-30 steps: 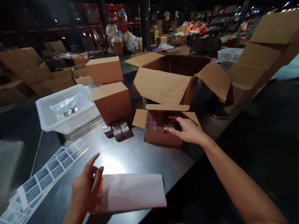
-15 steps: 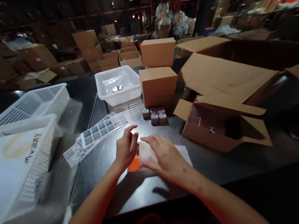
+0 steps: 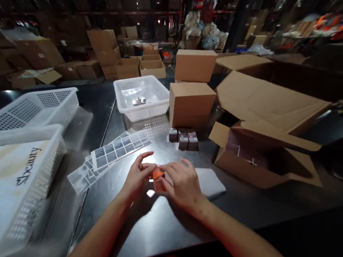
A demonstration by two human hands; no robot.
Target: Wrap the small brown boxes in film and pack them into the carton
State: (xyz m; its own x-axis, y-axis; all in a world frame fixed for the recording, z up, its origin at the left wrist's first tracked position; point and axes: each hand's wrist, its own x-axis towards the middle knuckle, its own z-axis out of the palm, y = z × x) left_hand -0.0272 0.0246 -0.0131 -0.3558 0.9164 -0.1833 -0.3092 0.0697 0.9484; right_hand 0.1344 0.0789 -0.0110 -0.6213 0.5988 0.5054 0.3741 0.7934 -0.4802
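A small box-like orange piece (image 3: 158, 173) is held low over the metal table between my two hands. My left hand (image 3: 135, 178) pinches its left edge with the thumb and a finger, while the forefinger curls above. From the other side, my right hand (image 3: 182, 183) grips it between thumb and fingers, covering much of it. Beside the right wrist lies a folded white cloth or sheet (image 3: 211, 183) on the table. Several small dark boxes (image 3: 184, 140) with pale printed tops stand in a cluster beyond my hands. Label sheets (image 3: 118, 151) with dark squares lie overlapped to the left.
A white basket (image 3: 143, 113) with small shiny items stands behind the label sheets. Two brown cartons (image 3: 192, 101) are stacked near it, and an open carton (image 3: 246, 166) sits to the right. White perforated crates (image 3: 39, 194) line the left side. Larger open cardboard (image 3: 273, 101) rises behind.
The white cloth or sheet has left my right hand's grasp and lies on the table. The orange piece, which was under it, is now lifted between both hands. The view has shifted slightly.
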